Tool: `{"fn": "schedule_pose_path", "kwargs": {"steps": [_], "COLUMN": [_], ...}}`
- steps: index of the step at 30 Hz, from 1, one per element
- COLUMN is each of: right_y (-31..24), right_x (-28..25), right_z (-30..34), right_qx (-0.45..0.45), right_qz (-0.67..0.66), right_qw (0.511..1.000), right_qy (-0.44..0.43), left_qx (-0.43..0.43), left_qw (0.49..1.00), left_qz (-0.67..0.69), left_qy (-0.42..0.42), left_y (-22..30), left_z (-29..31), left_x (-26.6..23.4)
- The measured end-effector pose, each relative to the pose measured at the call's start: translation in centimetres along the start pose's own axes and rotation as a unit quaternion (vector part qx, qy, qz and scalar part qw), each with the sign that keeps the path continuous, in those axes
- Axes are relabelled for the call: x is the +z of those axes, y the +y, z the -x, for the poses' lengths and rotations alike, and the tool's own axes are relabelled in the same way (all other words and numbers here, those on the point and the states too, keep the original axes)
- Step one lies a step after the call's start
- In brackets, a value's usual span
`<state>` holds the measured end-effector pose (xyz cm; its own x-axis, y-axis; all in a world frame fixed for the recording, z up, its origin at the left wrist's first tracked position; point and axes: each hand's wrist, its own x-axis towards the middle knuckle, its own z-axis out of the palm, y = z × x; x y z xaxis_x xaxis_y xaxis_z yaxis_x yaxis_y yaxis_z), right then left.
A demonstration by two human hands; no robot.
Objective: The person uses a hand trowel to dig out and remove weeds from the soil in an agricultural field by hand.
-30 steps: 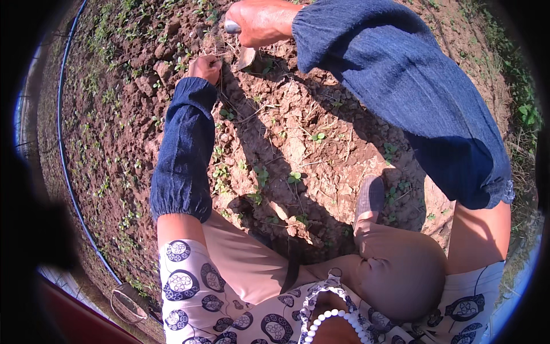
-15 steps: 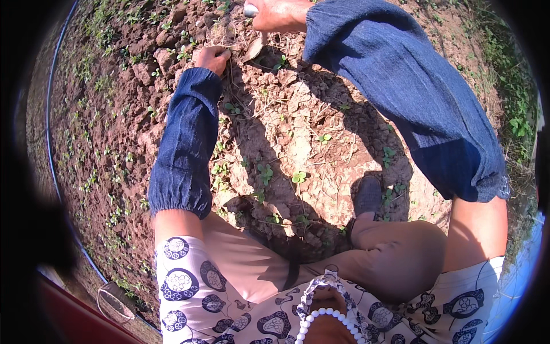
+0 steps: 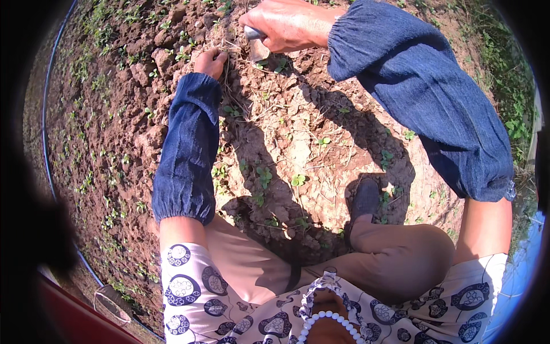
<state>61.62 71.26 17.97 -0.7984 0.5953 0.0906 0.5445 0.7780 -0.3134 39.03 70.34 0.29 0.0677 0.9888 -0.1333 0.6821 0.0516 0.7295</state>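
My right hand (image 3: 291, 26) is closed around a small hand tool (image 3: 253, 33) with a rounded grey handle end. A flat, pale brown piece that looks like its blade points down at the soil just below the fist. To its left, my left hand (image 3: 210, 62) rests low against the cracked brown soil (image 3: 309, 129) beside dry stalks. Its fingers are curled together, and whatever they may pinch is hidden. Small green seedlings (image 3: 280, 65) grow close to the blade. Both forearms wear blue denim sleeves.
A leafy seedling (image 3: 298, 180) stands between my legs, near my dark shoe (image 3: 366, 198). A blue hose (image 3: 44, 114) runs along the left, with a round basket-like object (image 3: 112, 305) at lower left. Taller weeds (image 3: 517, 123) edge the right side.
My right hand and the tool have shifted slightly right and nearer to me, with the right forearm following. My left hand stays at almost the same spot, fingers still curled.
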Motion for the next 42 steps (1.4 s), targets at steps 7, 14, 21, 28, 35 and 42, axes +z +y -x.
{"fn": "schedule_pose_path", "kwargs": {"steps": [7,14,21,28,35,42], "right_y": [0.6,1.6,2.1,0.7,-1.8,-5.2], "right_x": [-1.0,4.0,6.1,4.0,-2.0,-1.5], "right_z": [-2.8,0.6,4.8,5.6,18.4,33.8], "right_qx": [0.048,0.114,0.162,0.160,0.239,0.411], "right_qz": [-0.011,-0.037,-0.140,-0.146,-0.234,-0.257], "right_qw": [0.992,0.991,0.976,0.973,0.927,0.844], "right_qy": [-0.112,-0.052,0.042,0.076,0.168,0.227], "left_qx": [-0.017,-0.052,-0.102,-0.205,-0.111,-0.066], "left_qw": [0.999,0.995,0.967,0.913,0.894,0.897], "left_qz": [0.050,0.088,0.229,0.348,0.432,0.422], "left_qy": [-0.011,-0.006,0.029,0.059,-0.039,-0.116], "left_y": [0.3,-0.9,0.2,3.8,11.9,19.4], "left_z": [0.1,-0.2,0.6,2.9,5.6,6.7], "left_x": [0.2,0.9,1.7,-1.8,-4.1,3.0]}}
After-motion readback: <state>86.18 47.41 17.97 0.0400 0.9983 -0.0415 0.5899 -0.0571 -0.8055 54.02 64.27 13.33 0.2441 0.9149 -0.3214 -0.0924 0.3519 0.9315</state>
